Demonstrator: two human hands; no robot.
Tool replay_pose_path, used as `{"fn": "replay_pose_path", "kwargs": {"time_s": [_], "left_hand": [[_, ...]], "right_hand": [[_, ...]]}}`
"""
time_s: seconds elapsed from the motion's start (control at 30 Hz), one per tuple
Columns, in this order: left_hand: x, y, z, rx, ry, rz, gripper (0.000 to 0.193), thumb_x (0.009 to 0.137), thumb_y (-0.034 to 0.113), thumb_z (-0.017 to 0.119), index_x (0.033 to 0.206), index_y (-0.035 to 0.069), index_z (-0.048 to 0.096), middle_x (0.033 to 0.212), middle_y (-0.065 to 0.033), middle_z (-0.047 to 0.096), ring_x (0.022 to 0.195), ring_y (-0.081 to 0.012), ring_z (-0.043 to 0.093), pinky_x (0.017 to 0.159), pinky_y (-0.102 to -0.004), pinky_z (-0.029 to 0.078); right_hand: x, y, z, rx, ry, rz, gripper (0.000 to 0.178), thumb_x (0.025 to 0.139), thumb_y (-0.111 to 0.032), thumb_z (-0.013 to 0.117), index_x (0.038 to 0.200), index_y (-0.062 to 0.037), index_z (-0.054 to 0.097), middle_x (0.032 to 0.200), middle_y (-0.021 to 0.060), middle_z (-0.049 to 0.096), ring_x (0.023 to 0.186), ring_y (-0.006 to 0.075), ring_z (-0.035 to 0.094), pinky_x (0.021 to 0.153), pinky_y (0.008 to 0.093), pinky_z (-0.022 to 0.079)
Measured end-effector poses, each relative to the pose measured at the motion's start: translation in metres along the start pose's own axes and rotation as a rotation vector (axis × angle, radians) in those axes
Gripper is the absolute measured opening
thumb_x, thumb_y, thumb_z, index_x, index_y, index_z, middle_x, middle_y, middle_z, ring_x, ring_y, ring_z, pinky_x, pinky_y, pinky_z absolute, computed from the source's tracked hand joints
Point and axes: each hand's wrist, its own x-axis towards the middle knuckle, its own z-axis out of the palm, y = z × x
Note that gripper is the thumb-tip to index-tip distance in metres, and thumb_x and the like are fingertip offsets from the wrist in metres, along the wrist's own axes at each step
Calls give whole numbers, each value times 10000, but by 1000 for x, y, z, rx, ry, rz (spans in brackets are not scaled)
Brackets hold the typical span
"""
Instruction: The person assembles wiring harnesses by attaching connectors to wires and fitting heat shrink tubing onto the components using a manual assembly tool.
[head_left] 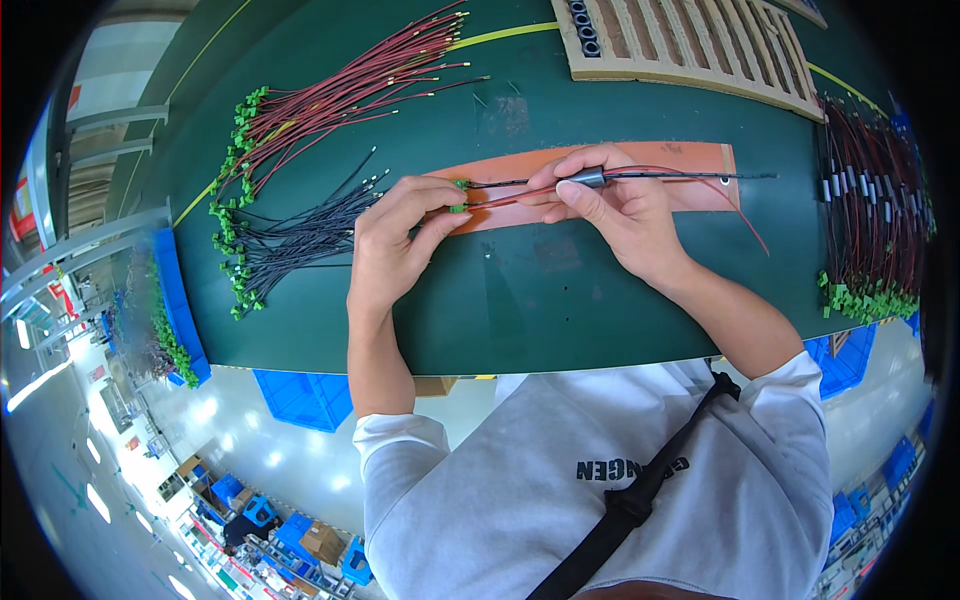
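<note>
My left hand (pixel 400 235) pinches the small green connectors (pixel 460 196) at the ends of a red wire and a black wire. To its right, my right hand (pixel 630 205) grips a dark cylindrical core (pixel 582 178) between thumb and fingers. The red wire (pixel 520 196) and the black wire (pixel 498 184) run from the connectors to this core, and their free ends stick out past it to the right. Both hands are above a long orange strip (pixel 695 155) lying on the green table (pixel 520 300).
Red wires (pixel 350 90) and black wires (pixel 310 225) with green connectors lie in bunches at the left. A slotted cardboard tray (pixel 690 85) with dark rings sits at the far side. Finished-looking bundles of wires with cores (pixel 870 200) lie at the right. A blue bin (pixel 178 305) stands off the left edge.
</note>
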Motion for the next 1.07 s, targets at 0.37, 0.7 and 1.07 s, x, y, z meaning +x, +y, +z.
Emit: {"fn": "replay_pose_path", "kwargs": {"time_s": [0.37,0.7,1.07], "left_hand": [[-1,-9,4,45,37,-7,171,800,-2,818,966,9,776,1000,-101,745,869,-225,725,728,-312,588],[7,-3,10,92,47,-104,327,738,14,862,1049,20,762,1056,-83,698,935,-250,673,790,-344,557],[18,4,11,278,88,174,366,788,21,829,1146,45,754,1128,-97,706,1016,-285,671,884,-363,549]], "right_hand": [[1,1,-3,11,-36,-14,163,1074,-76,571,1220,-9,543,1238,165,691,1051,192,714,810,285,580],[5,0,-5,-59,-30,5,195,1059,-77,599,1240,-30,543,1158,120,702,828,112,631,707,251,516],[15,-1,-2,-488,-129,44,321,1026,-160,665,1309,-58,554,861,45,694,794,124,680,721,286,525]]}}
